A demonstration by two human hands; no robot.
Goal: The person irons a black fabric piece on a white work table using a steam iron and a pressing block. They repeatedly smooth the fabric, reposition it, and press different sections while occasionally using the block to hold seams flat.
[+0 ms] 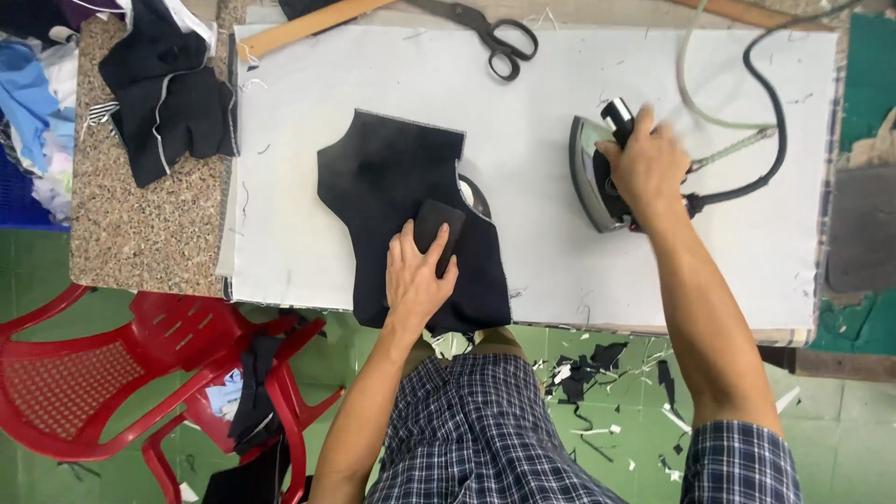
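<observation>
Left hand (417, 277): pinching small black rectangular block (437, 230), resting on dark cut fabric piece (392, 191).
Right hand (646, 165): wrapped round grey steam iron (592, 177), well right of the fabric on white padded worktop (541, 261).

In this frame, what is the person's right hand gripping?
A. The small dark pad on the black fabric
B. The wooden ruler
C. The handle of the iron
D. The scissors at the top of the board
C. The right hand is closed around the handle of the iron, while the scissors lie untouched at the board's top edge.
</observation>
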